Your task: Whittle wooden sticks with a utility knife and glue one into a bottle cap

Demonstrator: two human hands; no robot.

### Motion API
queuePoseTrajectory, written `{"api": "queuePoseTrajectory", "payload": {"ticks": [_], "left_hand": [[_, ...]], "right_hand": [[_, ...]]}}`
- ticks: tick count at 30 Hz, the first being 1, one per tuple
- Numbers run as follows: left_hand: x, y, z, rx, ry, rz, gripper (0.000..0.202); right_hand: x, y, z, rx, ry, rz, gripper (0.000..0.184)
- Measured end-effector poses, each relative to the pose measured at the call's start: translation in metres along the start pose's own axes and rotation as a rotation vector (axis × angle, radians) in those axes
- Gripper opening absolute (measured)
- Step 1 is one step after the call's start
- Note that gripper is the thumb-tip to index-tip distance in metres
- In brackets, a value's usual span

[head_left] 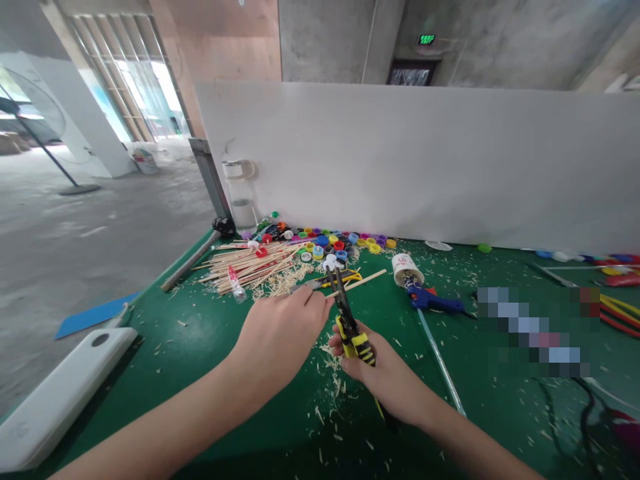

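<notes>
At the frame's centre, I see my left grip [286, 330] pinching a wooden stick [369, 279] that slants up and rightward, crossing the jaws of the steeper pliers [357, 339] wrapped in my right grip [376, 363].

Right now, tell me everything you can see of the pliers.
The pliers have slim, dark, metal-looking jaws and yellow-and-black handles that look like rubber or plastic. Held in the right hand above the green table, they point away from the person, jaws parted at the tips. The jaws cross a pale stick beside the left hand; whether they grip it is unclear. The right hand hides part of the handles.
</notes>
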State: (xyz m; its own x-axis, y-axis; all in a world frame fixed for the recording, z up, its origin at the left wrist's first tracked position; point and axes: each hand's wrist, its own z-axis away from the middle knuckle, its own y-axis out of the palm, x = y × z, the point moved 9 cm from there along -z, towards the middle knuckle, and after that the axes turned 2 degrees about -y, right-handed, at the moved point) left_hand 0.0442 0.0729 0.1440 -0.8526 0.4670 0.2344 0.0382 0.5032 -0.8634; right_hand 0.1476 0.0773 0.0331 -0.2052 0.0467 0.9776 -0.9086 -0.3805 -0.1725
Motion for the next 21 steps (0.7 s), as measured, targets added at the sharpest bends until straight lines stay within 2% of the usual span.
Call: {"api": "queuePoseTrajectory", "payload": {"ticks": [5,13,16,21], "left_hand": [[0.0004,0.0007,-0.0008,-0.03,0.001,0.005,0.021],[-0.0042,-0.0071,0.0023,-0.111,0.003,-0.027,0.015],[-0.004,-0.0071,0.0033,-0.096,-0.011,-0.035,0.014],[0.005,0.0007,-0.0019,-0.013,-0.06,0.041,0.025]], "right_hand": [[-0.0038,-0.0016,0.0014,0.012,0.081,-0.078,0.036],[-0.0042,0.0009,-0.0014,0.012,0.013,0.025,0.019],[-0.0037,0.0013,-0.001,0.008,0.011,0.036,0.019],[-0.0057,0.0016,-0.001,0.04,0.034,-0.01,0.02]]}}
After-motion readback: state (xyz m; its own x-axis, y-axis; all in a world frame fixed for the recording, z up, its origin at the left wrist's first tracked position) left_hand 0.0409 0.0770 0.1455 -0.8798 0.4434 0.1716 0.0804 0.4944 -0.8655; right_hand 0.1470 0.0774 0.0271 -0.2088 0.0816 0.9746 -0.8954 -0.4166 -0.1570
